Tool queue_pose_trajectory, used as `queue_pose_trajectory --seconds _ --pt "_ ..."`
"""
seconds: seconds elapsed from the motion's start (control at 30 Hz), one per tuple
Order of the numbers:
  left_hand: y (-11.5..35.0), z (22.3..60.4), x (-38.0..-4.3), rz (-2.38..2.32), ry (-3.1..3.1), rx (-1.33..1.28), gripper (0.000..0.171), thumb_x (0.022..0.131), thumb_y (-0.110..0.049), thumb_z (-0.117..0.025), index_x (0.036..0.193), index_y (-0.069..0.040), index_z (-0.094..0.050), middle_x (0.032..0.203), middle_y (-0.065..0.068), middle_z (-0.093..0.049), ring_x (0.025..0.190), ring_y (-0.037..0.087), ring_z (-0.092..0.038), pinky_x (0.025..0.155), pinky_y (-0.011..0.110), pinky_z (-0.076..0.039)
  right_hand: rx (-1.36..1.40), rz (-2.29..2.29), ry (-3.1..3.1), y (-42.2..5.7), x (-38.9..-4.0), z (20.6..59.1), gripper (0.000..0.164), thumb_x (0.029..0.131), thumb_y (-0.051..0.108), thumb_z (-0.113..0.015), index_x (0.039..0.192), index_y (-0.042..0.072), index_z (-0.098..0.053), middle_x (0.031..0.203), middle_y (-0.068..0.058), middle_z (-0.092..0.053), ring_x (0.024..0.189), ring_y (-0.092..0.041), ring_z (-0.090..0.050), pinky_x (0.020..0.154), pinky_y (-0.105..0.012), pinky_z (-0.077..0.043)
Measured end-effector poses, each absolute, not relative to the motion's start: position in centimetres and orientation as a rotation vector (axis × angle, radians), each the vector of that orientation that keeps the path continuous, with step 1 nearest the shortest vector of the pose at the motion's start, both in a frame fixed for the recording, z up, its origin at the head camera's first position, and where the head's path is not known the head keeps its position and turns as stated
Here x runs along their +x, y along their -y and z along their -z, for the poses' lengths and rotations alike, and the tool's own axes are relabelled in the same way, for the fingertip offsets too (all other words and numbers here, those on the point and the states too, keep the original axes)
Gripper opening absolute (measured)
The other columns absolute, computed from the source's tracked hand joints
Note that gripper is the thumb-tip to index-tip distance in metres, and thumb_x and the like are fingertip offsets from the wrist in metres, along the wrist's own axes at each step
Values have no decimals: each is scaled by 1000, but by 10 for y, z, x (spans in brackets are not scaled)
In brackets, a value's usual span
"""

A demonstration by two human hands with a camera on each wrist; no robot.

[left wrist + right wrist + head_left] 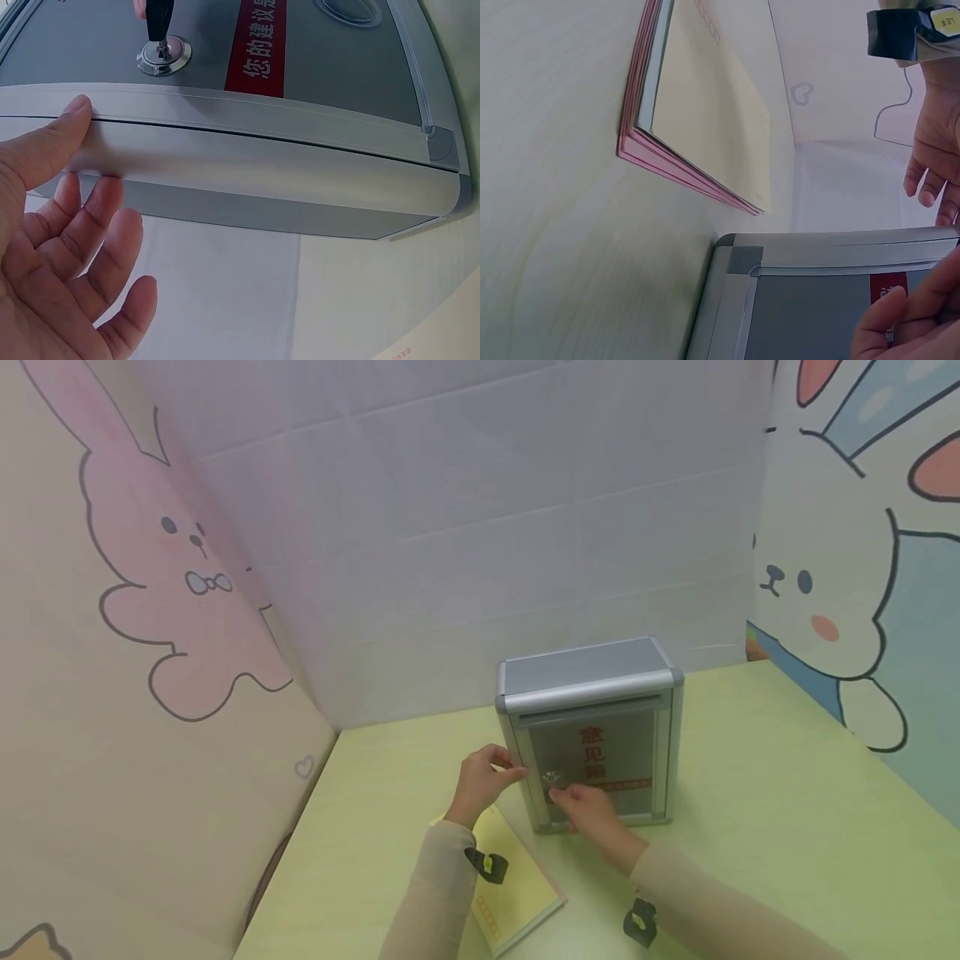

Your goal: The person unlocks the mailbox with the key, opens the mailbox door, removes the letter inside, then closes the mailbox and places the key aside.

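A grey suggestion box (588,662) with a silver frame and red lettering stands upright on the table. My left hand (483,783) holds the box's left edge, its thumb on the front frame and fingertips against the side. On the front panel is a round chrome lock (166,58), with a black-headed key (159,19) in it. My right hand (592,817) pinches the key head; the right wrist view shows that hand's fingers (881,319) in front of the panel, with the key hidden.
A stack of envelopes (517,881), yellow on top with pink ones below, lies in front of the box, partly under my left forearm. The pale table (757,793) meets a white cloth wall (480,560) behind. Rabbit-printed cloths hang on both sides.
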State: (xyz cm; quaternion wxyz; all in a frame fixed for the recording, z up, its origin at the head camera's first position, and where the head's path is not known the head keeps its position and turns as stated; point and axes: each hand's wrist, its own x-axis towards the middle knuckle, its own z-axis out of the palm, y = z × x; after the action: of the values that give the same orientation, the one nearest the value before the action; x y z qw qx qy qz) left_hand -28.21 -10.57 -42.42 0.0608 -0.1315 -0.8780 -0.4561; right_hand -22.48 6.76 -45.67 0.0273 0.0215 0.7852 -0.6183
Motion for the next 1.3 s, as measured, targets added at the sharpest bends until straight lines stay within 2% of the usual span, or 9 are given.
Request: queue_pose_trajectory --seconds 0.2,0.4,0.67,0.83,1.03,1.3 --pt "105 424 -284 1372 2657 -406 22 78 -15 -79 85 -1 -63 82 6 -66 78 19 -62 65 29 -49 75 1942 -2409 -68 -225 457 31 96 21 -56 72 1 -53 54 1 -41 56 -15 -44 66 -33 -40" --pt "109 433 -283 1368 2654 -421 23 78 -15 -79 84 -2 -62 82 4 -65 78 18 -60 65 30 -48 48 1929 -2401 -68 -219 465 32 96 22 -55 73 1 -54 56 1 -42 57 -15 -44 68 -35 -40" --pt "109 435 -281 1375 2663 -441 22 79 -16 -78 84 -3 -60 83 3 -65 80 21 -60 68 33 -49 62 2004 -2362 -69 -218 471 30 95 18 -57 72 -1 -53 56 0 -42 54 -14 -44 64 -31 -40" --pt "108 432 -283 1367 2669 -430 22 80 -18 -78 85 -4 -61 84 3 -65 80 18 -60 68 33 -48 63 2010 -2376 -69 -219 468 30 95 19 -57 73 -1 -54 58 -1 -44 53 -14 -43 63 -31 -40" --pt "109 434 -285 1346 2643 -458 22 79 -16 -78 84 -4 -60 82 3 -65 80 19 -61 66 31 -48 28 1999 -2410 -70 -218 468 29 95 19 -57 79 -5 -59 56 0 -41 54 -15 -42 62 -31 -40" --pt "108 433 -285 1357 2635 -460 22 79 -15 -78 84 -3 -60 82 4 -65 80 20 -61 68 33 -48 48 1949 -2446 -72 -215 470 26 95 17 -57 85 -7 -61 64 -3 -48 55 -15 -43 60 -30 -40"
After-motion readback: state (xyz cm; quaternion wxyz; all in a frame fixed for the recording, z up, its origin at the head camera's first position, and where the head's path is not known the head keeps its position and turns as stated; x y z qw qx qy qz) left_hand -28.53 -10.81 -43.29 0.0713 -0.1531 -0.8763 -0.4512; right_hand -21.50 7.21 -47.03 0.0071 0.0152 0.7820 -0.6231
